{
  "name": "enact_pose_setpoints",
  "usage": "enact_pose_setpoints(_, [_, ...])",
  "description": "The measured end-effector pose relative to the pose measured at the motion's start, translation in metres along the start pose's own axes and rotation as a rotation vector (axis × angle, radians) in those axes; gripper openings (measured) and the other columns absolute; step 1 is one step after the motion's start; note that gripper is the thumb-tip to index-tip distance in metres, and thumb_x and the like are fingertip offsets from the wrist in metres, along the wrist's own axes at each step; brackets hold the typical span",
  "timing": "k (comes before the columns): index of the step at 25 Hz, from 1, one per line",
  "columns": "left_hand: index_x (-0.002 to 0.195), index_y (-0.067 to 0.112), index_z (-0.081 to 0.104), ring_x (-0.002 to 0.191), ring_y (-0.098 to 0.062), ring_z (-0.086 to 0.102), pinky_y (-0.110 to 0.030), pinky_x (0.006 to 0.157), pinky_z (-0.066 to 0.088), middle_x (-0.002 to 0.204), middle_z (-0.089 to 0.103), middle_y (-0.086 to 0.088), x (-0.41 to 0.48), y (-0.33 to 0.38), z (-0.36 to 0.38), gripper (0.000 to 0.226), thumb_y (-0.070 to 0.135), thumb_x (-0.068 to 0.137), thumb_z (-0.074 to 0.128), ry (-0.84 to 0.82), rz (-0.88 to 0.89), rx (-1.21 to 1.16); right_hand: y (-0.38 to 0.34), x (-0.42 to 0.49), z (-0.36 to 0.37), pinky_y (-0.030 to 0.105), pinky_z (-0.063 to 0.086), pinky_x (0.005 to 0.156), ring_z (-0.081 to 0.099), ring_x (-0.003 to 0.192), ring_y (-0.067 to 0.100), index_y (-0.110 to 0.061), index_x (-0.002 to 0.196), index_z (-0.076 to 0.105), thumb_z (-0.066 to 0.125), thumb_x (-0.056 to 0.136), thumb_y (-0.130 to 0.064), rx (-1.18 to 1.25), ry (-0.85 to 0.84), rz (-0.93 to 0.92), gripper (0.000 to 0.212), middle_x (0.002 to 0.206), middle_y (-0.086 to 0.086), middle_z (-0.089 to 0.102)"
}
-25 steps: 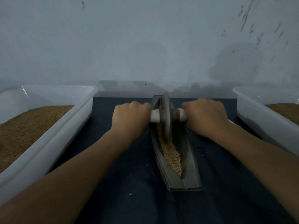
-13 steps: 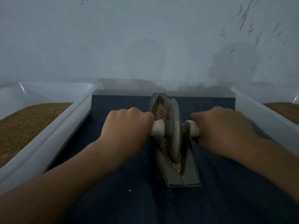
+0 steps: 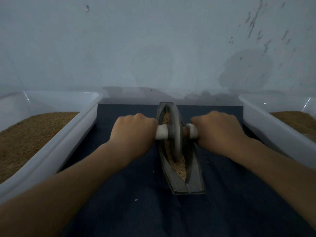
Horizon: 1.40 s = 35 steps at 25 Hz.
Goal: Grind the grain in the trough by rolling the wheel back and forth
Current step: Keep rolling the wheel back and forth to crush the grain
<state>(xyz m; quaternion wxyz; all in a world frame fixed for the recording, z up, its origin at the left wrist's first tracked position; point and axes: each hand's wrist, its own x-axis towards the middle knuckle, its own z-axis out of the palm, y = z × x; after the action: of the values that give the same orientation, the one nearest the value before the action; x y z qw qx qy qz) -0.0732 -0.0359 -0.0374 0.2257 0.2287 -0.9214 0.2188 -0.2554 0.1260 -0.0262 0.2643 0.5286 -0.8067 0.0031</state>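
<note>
Grey metal trough on dark cloth, grain heaped at its near end. Mid-trough stands the wheel, lower rim buried; left hand and right hand each clench a white handle, fingers hidden. Beside the trough, left bin and right bin are cut off.

A bare, makeshift grain-working corner, in a home or a small workshop, I cannot tell which: stained, speckled wall, dark cloth over the surface, white left tub and right tub holding grain, metal trough between.
</note>
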Motion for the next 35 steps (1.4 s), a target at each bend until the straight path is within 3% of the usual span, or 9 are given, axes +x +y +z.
enact_pose_setpoints(4, [0.073, 0.032, 0.029, 0.044, -0.009, 0.010, -0.022, 0.045, 0.006, 0.056, 0.016, 0.010, -0.020, 0.002, -0.022, 0.049, 0.034, 0.067, 0.078, 0.048, 0.086, 0.066, 0.000, -0.035, -0.018, 0.016, 0.012, 0.046, 0.024, 0.041, 0.003, -0.037, 0.059, 0.021, 0.065, 0.059, -0.039, 0.056, 0.086, -0.045, 0.043, 0.050, -0.014, 0.029])
enact_pose_setpoints(9, [0.081, 0.025, 0.041, 0.052, -0.018, 0.034, -0.031, 0.049, 0.026, 0.062, 0.028, 0.005, 0.028, 0.001, 0.013, 0.023, 0.027, 0.084, 0.064, -0.020, -0.022, 0.058, -0.002, 0.021, 0.015, 0.029, 0.034, 0.055, 0.049, 0.063, 0.020, -0.031, 0.069, 0.040, 0.066, 0.078, -0.033, 0.058, -0.053, 0.127, 0.028, 0.072, -0.006, 0.052])
enact_pose_setpoints(12, [0.087, 0.022, 0.053, 0.062, -0.024, 0.046, -0.034, 0.056, 0.034, 0.066, 0.032, 0.004, 0.051, -0.005, 0.021, 0.006, 0.023, 0.088, 0.059, -0.058, -0.078, 0.015, -0.004, 0.054, 0.017, 0.032, 0.035, 0.060, 0.045, 0.068, 0.023, -0.030, 0.076, 0.047, 0.065, 0.082, -0.030, 0.070, -0.066, 0.149, 0.019, 0.084, -0.001, 0.062])
enact_pose_setpoints(18, [0.075, 0.029, 0.028, 0.045, -0.012, 0.013, -0.024, 0.045, 0.010, 0.058, 0.015, 0.009, -0.007, -0.001, -0.009, 0.055, 0.033, 0.062, 0.081, 0.083, 0.114, 0.048, -0.004, -0.022, -0.005, 0.024, 0.021, 0.045, 0.039, 0.052, 0.012, -0.033, 0.064, 0.029, 0.067, 0.073, -0.035, 0.020, 0.009, 0.042, 0.039, 0.062, -0.011, 0.040])
enact_pose_setpoints(21, [0.073, 0.027, 0.025, 0.043, -0.014, 0.014, -0.020, 0.050, 0.001, 0.055, 0.019, 0.009, -0.015, 0.000, -0.020, 0.067, 0.029, 0.047, 0.087, 0.097, 0.104, 0.031, -0.002, -0.041, -0.012, 0.022, 0.022, 0.042, 0.038, 0.047, 0.010, -0.034, 0.062, 0.021, 0.067, 0.066, -0.035, 0.026, 0.065, 0.027, 0.047, 0.057, -0.011, 0.038])
enact_pose_setpoints(24, [0.073, 0.026, 0.030, 0.045, -0.013, 0.013, -0.025, 0.045, 0.009, 0.057, 0.018, 0.009, 0.003, 0.001, 0.004, 0.046, 0.029, 0.068, 0.076, 0.026, 0.029, 0.068, -0.003, -0.009, -0.001, 0.025, 0.024, 0.047, 0.043, 0.053, 0.016, -0.032, 0.064, 0.027, 0.069, 0.074, -0.033, 0.026, 0.010, 0.051, 0.043, 0.062, -0.011, 0.041])
enact_pose_setpoints(29, [0.089, 0.022, 0.057, 0.059, -0.022, 0.043, -0.034, 0.055, 0.033, 0.066, 0.037, 0.004, 0.051, -0.006, 0.031, 0.002, 0.024, 0.088, 0.058, -0.027, -0.153, -0.035, -0.003, 0.070, 0.010, 0.031, 0.041, 0.063, 0.059, 0.078, 0.025, -0.029, 0.080, 0.052, 0.067, 0.085, -0.027, 0.005, -0.109, 0.083, 0.016, 0.091, 0.003, 0.066])
enact_pose_setpoints(32, [0.082, 0.024, 0.045, 0.054, -0.018, 0.037, -0.032, 0.052, 0.029, 0.065, 0.033, 0.006, 0.032, -0.005, 0.021, 0.017, 0.027, 0.086, 0.061, -0.030, -0.102, -0.037, -0.003, 0.044, 0.005, 0.031, 0.037, 0.059, 0.056, 0.073, 0.026, -0.032, 0.078, 0.047, 0.067, 0.081, -0.030, 0.020, -0.085, 0.059, 0.020, 0.082, -0.001, 0.061])
enact_pose_setpoints(35, [0.074, 0.028, 0.033, 0.044, -0.013, 0.016, -0.024, 0.045, 0.009, 0.056, 0.022, 0.008, -0.007, 0.000, 0.000, 0.043, 0.029, 0.068, 0.076, 0.088, 0.046, 0.031, -0.002, -0.012, 0.000, 0.022, 0.015, 0.047, 0.035, 0.049, 0.014, -0.034, 0.064, 0.028, 0.073, 0.068, -0.031, 0.013, 0.085, -0.014, 0.046, 0.059, -0.012, 0.037])
